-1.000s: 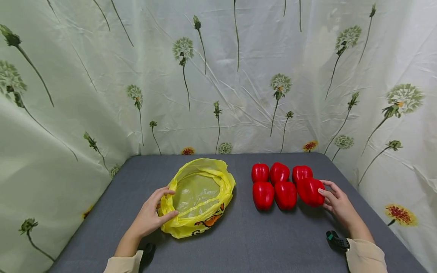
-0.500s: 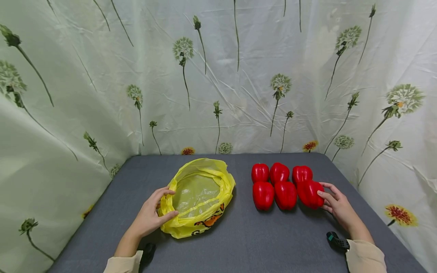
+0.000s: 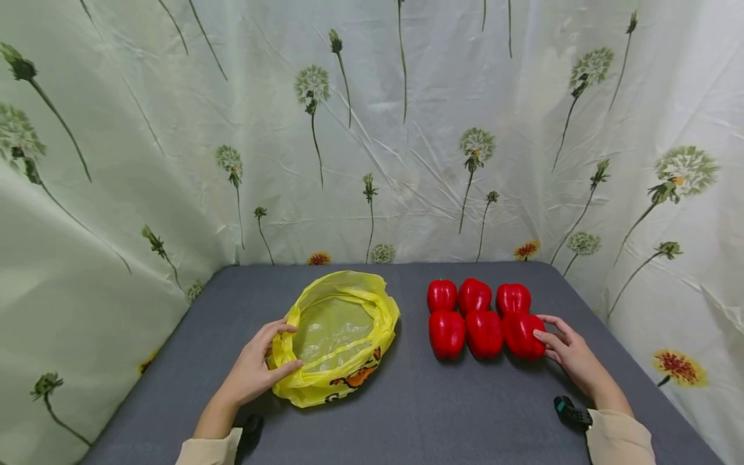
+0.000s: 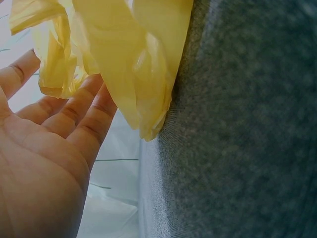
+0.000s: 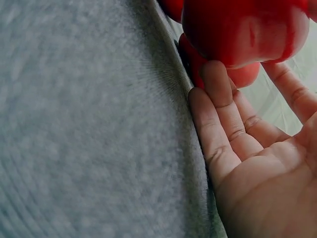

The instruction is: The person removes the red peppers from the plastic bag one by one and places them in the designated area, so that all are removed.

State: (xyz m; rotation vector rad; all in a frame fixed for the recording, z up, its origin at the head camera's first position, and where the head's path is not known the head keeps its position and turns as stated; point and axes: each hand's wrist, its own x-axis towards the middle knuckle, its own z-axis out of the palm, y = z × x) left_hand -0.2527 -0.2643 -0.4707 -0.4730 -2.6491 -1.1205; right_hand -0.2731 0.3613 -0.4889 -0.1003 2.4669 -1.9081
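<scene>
A yellow plastic bag [image 3: 331, 381] with its mouth spread wide sits left of the middle in the head view. My left hand [image 3: 250, 371] holds its near left rim, thumb and index finger reaching over the edge; in the left wrist view the other fingers [image 4: 74, 106] lie behind the hanging yellow film. At the right, my right hand [image 3: 572, 358] grips the side of a red bell pepper [image 3: 524, 337], the front right one of two rows. In the right wrist view, fingertips touch the underside of that pepper [image 5: 242, 32].
Several other red bell peppers [image 3: 485, 334] stand close together to the left of and behind the gripped one. The dark grey table [image 3: 418, 413] ends at a floral curtain [image 3: 407, 161] behind and at both sides. Black straps [image 3: 572, 412] circle both wrists.
My right hand has lowered the red bell pepper slightly and shifted it left, towards the front row, bringing it more upright. The left hand and the bag have stayed in place.
</scene>
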